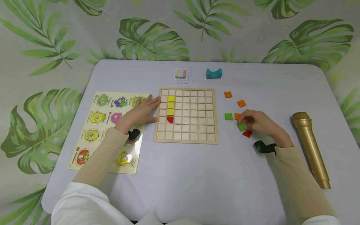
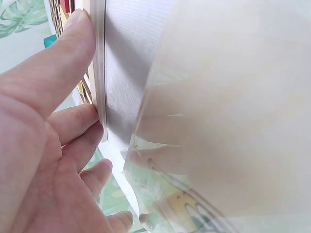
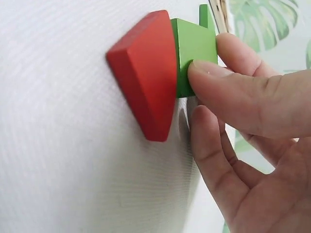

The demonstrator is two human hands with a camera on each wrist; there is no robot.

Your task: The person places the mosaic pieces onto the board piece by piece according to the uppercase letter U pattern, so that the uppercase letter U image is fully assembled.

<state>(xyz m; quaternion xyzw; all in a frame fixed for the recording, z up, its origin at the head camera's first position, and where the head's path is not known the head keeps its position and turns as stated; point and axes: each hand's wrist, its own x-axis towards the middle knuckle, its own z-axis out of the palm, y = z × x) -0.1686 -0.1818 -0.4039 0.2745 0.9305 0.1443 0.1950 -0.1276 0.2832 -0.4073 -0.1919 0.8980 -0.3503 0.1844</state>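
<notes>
Pinching green tile [image 1: 241,127] in right hand [image 1: 258,123], right of grid board [image 1: 194,121].
Held thumb-to-finger, likely for fine control; sits askew to grid board, square, so no long axis. Touching grid board's left edge with left hand [image 1: 139,113], spread-fingered, grasping nothing, probably to prevent sliding.
</notes>
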